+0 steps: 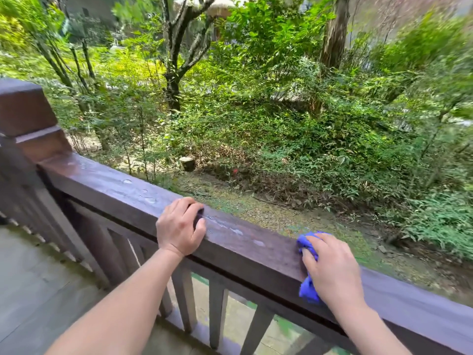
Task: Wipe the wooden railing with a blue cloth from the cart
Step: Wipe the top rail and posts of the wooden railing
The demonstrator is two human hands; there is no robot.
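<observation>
A dark brown wooden railing (pixel 110 185) runs from the upper left to the lower right, with water drops and wet patches on its top. My left hand (pixel 179 226) rests on the top rail, fingers curled over its far edge, thumb on the near side. To its right, my right hand (pixel 330 267) presses a crumpled blue cloth (pixel 308 288) flat on the rail top. The cloth shows at my fingertips and under my palm. The cart is out of view.
A thick square post (pixel 25 116) ends the railing at the left. Vertical balusters (pixel 217 311) stand under the rail. A grey stone floor (pixel 38 290) lies at the lower left. Beyond the rail are a gravel slope, bushes and trees.
</observation>
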